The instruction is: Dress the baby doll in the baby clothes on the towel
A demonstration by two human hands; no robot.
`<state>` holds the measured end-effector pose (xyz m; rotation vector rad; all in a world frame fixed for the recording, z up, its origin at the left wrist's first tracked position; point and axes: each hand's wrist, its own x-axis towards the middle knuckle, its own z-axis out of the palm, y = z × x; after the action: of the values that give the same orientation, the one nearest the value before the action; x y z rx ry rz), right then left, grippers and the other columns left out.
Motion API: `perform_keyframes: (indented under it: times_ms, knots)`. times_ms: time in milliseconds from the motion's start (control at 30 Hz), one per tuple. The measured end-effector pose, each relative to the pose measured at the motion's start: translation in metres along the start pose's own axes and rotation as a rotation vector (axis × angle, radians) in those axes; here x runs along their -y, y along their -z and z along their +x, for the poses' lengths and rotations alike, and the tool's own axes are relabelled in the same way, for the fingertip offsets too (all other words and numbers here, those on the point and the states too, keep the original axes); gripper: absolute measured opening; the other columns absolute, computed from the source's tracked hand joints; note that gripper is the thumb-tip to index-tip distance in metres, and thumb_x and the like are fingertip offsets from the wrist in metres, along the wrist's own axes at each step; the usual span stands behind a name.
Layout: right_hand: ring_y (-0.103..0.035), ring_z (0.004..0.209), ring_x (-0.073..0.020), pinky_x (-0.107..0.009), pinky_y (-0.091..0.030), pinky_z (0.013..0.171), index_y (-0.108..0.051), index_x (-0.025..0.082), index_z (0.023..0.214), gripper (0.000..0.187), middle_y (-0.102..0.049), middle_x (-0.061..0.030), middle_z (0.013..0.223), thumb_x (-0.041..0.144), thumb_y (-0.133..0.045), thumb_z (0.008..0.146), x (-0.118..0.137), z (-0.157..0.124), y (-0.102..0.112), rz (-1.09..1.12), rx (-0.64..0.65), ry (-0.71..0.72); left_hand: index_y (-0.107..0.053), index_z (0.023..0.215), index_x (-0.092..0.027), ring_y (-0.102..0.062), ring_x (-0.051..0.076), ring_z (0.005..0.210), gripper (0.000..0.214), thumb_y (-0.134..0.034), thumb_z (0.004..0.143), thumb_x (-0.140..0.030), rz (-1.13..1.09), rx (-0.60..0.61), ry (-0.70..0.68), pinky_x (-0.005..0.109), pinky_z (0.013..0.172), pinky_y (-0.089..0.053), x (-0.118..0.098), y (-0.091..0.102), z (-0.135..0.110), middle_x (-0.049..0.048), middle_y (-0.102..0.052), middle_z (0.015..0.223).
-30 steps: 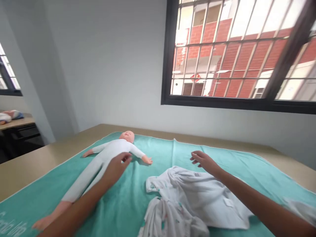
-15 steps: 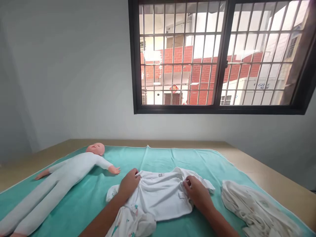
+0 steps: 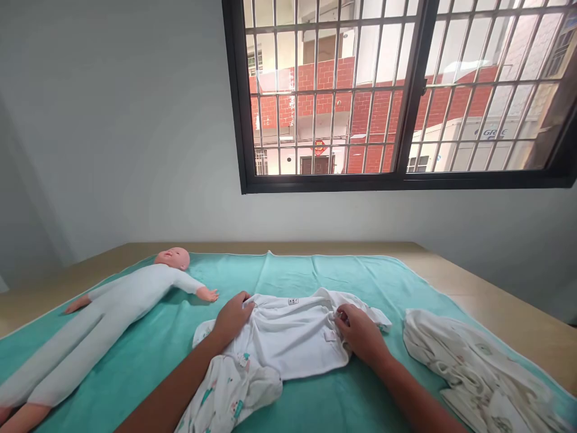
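A small white baby shirt (image 3: 300, 340) lies spread open on a green cloth (image 3: 342, 403), with a tag at its neckline and a printed part folded over at its lower left. Near the shirt's upper left edge, my left hand (image 3: 232, 319) has its fingers closed on the fabric. My right hand (image 3: 360, 334) pinches the shirt at its right side, thumb and fingers pressed together. Parts of the fabric are hidden under both hands.
To the left lies a baby doll (image 3: 130, 300) in a white body, one arm reaching towards the shirt. A crumpled printed white garment (image 3: 473, 367) rests on the right. Behind the wooden table (image 3: 478, 282) are a wall and a barred window (image 3: 324, 108).
The view has tipped slightly downward, so the window and table sit higher in the picture. Both hands keep their places on the shirt, with only slight finger movement at the right.
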<state>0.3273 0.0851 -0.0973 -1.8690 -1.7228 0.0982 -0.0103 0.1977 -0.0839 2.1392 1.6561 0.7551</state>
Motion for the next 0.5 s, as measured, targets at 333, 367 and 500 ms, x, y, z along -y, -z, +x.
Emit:
perform_keyframes:
  times_ms: [333,367,500]
  knots:
    - [-0.058,0.086,-0.0206,-0.027,-0.037,0.070,-0.061,0.022,0.097,0.018,-0.065,-0.0041,0.092,0.029,-0.046,0.088,0.0031,-0.0015,0.0027,-0.023,0.021,-0.022,-0.059,0.087,-0.023,-0.060,0.020,0.083,0.019,-0.047,0.085,-0.037,-0.045,-0.023,-0.007,0.027,0.069,-0.037,0.0024,-0.0003,-0.0008,0.0014,-0.069,0.092]
    - [-0.058,0.086,-0.0206,-0.027,-0.037,0.070,-0.061,0.022,0.096,0.018,-0.065,-0.0040,0.091,0.029,-0.047,0.088,0.0030,-0.0013,0.0025,-0.026,0.021,-0.022,-0.059,0.086,-0.023,-0.060,0.020,0.082,0.018,-0.047,0.084,-0.037,-0.050,-0.026,-0.006,0.027,0.069,-0.037,0.0026,-0.0007,-0.0005,0.0013,-0.069,0.090]
    - [-0.058,0.085,-0.0204,-0.027,-0.036,0.069,-0.061,0.022,0.096,0.018,-0.065,-0.0044,0.092,0.028,-0.047,0.088,0.0006,-0.0012,0.0009,-0.023,0.027,-0.015,-0.056,0.082,-0.022,-0.059,0.019,0.077,0.017,-0.048,0.084,-0.037,-0.073,-0.050,-0.007,0.027,0.069,-0.038,0.0021,-0.0013,0.0000,0.0006,-0.067,0.082]
